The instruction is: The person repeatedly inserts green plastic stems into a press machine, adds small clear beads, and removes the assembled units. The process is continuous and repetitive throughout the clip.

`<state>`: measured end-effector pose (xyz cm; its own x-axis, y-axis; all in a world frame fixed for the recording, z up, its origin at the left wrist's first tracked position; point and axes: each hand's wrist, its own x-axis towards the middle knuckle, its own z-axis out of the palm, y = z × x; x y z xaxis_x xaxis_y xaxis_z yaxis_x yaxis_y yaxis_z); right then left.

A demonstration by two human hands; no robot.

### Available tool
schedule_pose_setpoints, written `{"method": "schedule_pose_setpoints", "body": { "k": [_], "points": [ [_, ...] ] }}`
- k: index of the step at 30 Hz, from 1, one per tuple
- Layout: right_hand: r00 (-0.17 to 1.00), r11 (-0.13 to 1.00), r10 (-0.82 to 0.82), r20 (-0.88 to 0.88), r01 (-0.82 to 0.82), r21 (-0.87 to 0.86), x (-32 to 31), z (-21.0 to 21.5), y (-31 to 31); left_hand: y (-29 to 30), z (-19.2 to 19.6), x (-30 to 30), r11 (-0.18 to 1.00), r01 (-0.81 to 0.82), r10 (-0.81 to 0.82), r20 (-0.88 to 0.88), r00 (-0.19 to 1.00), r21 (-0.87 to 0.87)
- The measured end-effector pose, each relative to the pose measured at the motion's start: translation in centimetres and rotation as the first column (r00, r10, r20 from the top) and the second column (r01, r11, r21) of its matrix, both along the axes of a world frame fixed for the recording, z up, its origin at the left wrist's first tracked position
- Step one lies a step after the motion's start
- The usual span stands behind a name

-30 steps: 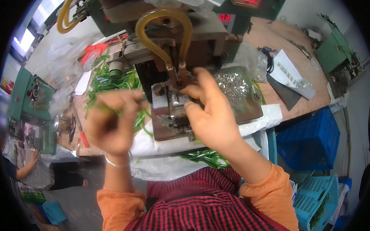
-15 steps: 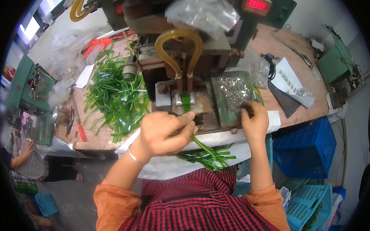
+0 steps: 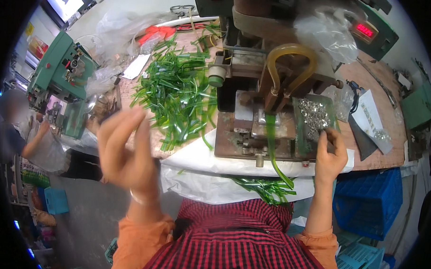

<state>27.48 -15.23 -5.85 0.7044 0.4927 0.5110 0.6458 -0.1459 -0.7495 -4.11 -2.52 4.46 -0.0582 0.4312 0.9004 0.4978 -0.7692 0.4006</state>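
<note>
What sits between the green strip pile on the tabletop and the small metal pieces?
In the head view, the press stands between the green pile and the small metal pieces, with one long strip running over its front edge.

A long, glossy green strip (image 3: 271, 140) runs down right of centre, bending rightward at its lower end, while small silvery pieces (image 3: 313, 113) lie heaped farther right.

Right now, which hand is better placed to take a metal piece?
Probably the right hand: its fingers are by the tray of metal pieces; the left hand is well to the left.
</note>
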Motion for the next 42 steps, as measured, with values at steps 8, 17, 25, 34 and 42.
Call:
{"method": "schedule_pose_setpoints", "body": {
  "k": [8, 17, 25, 34, 42],
  "points": [
    [0.972, 0.986, 0.164, -0.167, -0.156, 0.058, -0.2, -0.6, 2.9, 12.5, -13.5, 3.1, 0.930, -0.352, 0.116, -0.830, 0.546, -0.101],
    [0.976, 0.999, -0.002, -0.219, 0.012, 0.048, 2.6, -1.9, -5.7, 7.1, -7.7, -3.1, 0.361, 0.336, -0.252, 0.255, 0.933, -0.870],
    [0.822, 0.867, 0.499, -0.275, -0.471, 0.164, -4.5, 7.0, 5.6, 6.4, -14.6, -3.8, 0.202, 0.414, -0.248, 0.363, 0.898, -0.888],
    [0.590, 0.815, 0.579, -0.563, -0.401, 0.418, -6.9, 6.1, 6.5, 1.9, -3.1, 0.6, 0.642, 0.620, -0.419, 0.470, 0.777, -0.451],
    [0.502, 0.739, 0.674, -0.542, -0.484, 0.470, -8.4, 8.7, 4.1, 0.7, 2.7, 7.7, 0.741, 0.637, -0.598, 0.223, 0.770, -0.213]
  ]
}}
